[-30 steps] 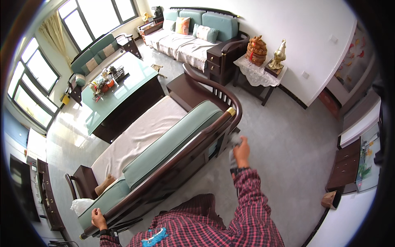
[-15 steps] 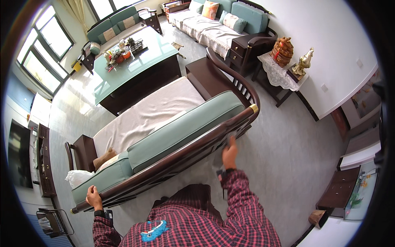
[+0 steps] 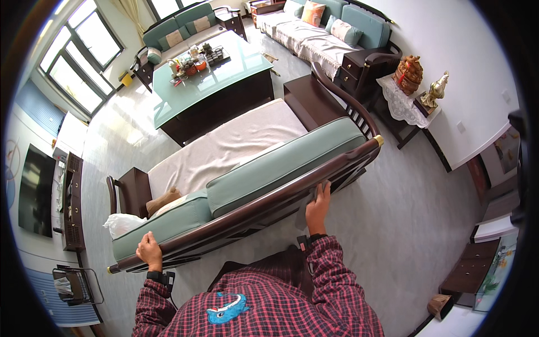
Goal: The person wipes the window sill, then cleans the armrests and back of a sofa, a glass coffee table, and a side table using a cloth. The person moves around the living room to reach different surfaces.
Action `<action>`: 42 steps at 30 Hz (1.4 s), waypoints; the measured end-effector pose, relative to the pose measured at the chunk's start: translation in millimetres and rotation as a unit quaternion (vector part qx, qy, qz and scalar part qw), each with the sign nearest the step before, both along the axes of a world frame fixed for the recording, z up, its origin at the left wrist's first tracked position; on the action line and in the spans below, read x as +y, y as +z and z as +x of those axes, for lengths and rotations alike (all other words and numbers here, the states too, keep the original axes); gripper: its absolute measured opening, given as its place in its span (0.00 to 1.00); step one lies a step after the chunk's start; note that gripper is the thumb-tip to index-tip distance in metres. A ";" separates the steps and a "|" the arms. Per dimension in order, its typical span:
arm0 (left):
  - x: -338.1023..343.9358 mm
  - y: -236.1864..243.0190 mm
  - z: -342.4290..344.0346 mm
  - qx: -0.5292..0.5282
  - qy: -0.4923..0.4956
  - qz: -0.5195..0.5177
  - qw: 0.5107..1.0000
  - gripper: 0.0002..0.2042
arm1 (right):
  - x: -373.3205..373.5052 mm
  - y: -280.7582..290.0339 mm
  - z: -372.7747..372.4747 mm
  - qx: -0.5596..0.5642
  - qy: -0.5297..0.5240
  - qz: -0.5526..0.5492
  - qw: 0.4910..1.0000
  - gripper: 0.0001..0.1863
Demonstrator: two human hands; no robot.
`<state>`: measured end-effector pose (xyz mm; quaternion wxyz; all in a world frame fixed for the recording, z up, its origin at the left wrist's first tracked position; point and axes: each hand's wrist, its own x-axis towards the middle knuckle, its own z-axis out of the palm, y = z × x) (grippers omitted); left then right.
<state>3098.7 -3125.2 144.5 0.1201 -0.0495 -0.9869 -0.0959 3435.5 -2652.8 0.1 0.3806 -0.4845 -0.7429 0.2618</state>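
I stand behind a dark wooden sofa [image 3: 247,205] with green back cushions [image 3: 286,164], its back toward me. My left hand [image 3: 149,251] is curled at the top rail near its left end; whether it grips anything is hidden. Against the slatted rear of the frame, below the rail, my right hand [image 3: 318,209] is closed with fingers pointing up. It holds a thin grey piece [image 3: 303,219] that looks like cloth and is partly blurred against the floor. Black straps with small devices circle both wrists.
Ahead stands a glass-topped table [image 3: 196,101] with a tea set. More sofas [image 3: 306,42] line the far side. Figurines stand on a small side table [image 3: 418,115] at right. A white bag [image 3: 123,224] lies at the sofa's left end; a folding chair [image 3: 73,286] stands at left.
The view has shifted, so the room sits farther right. Along the sofa's frame, my right hand has moved left with the grey cloth-like piece. My left hand has shifted slightly right along the rail.
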 end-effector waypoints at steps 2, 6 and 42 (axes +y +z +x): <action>1.2 0.7 0.5 -0.009 0.001 0.005 1.000 0.19 | -34.5 0.1 -7.4 0.105 -0.019 -0.093 0.990 0.33; -6.5 11.5 5.2 -0.044 -0.129 0.137 0.981 0.17 | -103.5 8.8 -40.7 0.057 -0.008 -0.102 0.993 0.32; -226.8 36.6 -79.6 0.026 -0.474 0.066 0.877 0.23 | -629.3 7.1 -287.6 0.039 0.214 -0.066 0.974 0.31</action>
